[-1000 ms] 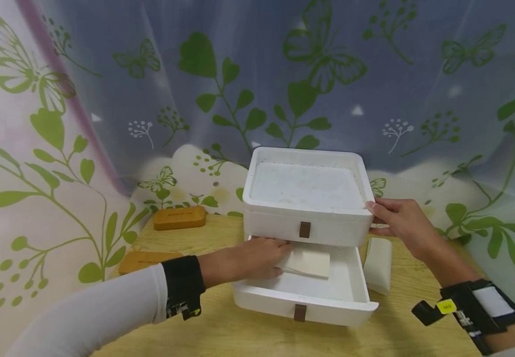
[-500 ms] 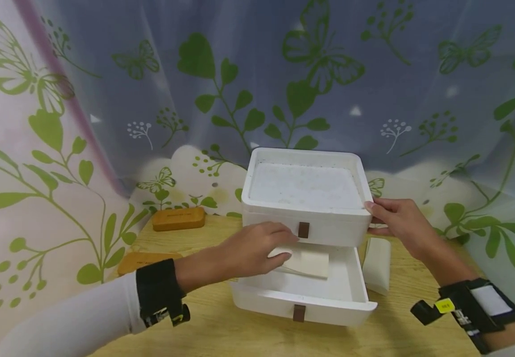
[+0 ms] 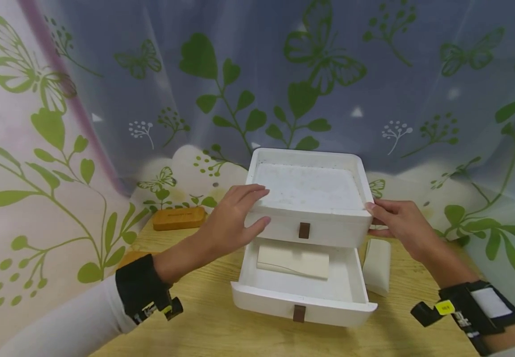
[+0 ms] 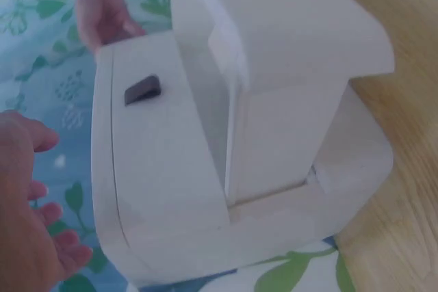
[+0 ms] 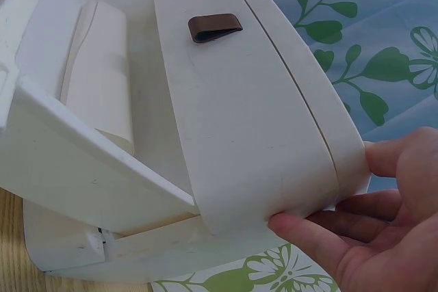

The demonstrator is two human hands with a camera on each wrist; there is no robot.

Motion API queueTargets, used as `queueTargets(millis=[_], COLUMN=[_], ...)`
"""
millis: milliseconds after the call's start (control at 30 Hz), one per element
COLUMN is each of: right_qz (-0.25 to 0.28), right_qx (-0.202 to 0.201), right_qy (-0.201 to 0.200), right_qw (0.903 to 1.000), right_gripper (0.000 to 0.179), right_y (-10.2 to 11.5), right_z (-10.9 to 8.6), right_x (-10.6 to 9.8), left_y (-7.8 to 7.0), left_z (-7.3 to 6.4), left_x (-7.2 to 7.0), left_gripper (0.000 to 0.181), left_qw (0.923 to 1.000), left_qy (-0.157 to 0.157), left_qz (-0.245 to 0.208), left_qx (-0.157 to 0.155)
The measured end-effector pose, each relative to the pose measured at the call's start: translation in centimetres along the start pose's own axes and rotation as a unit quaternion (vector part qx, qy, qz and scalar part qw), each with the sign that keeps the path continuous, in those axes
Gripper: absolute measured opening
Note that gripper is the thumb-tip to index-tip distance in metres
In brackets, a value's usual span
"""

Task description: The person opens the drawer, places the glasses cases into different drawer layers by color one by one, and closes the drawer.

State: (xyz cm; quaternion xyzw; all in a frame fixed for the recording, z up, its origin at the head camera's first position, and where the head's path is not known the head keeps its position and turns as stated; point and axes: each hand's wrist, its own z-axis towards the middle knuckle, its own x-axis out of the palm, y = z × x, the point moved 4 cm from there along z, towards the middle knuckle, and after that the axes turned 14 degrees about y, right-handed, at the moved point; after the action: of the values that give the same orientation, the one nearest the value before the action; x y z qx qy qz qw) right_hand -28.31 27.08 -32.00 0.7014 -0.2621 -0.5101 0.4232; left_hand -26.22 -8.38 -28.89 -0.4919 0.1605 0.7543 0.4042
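Observation:
A white two-drawer storage box [image 3: 275, 227] stands with its top drawer closed and its lower drawer [image 3: 268, 308] pulled out. Inside that drawer lies a cream case [image 3: 293, 260] with a folded flap, seen more closely in the right wrist view. My left hand [image 3: 228, 220] hovers at the box's upper left corner, fingers loosely spread and holding nothing; the left wrist view shows the hand apart from the box. At the right front corner, my right hand [image 3: 400, 225] grips the box, thumb on the rim and fingers against the side, some partly hidden.
A second cream case [image 3: 377, 266] lies on the wooden table [image 3: 203, 317], right of the box. Two orange-brown cases sit at the left: one orange case [image 3: 179, 218] farther back, another mostly behind my left forearm. A patterned curtain [image 3: 257, 74] hangs behind.
My left hand has come out of the lower drawer, away from the cream case, rising up and left to the box's upper corner. My right hand keeps its hold on the box.

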Motion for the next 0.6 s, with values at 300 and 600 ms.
queueTargets(millis=[300,600], right_qz=[0.003,-0.001], right_qx=[-0.004,-0.003], right_qy=[-0.001,-0.004], right_qw=[1.0,1.0], right_gripper=[0.072,0.072], right_y=[0.1,0.0], right_z=[-0.1,-0.1], right_x=[-0.1,0.2], left_y=[4.3,7.4], left_z=[0.7,0.7], left_x=[0.2,2.0], left_gripper=[0.069,0.065], left_qw=[0.9554,0.872], left_qy=[0.054,0.107], left_qz=[-0.221,-0.399], left_qx=[-0.189,-0.262])
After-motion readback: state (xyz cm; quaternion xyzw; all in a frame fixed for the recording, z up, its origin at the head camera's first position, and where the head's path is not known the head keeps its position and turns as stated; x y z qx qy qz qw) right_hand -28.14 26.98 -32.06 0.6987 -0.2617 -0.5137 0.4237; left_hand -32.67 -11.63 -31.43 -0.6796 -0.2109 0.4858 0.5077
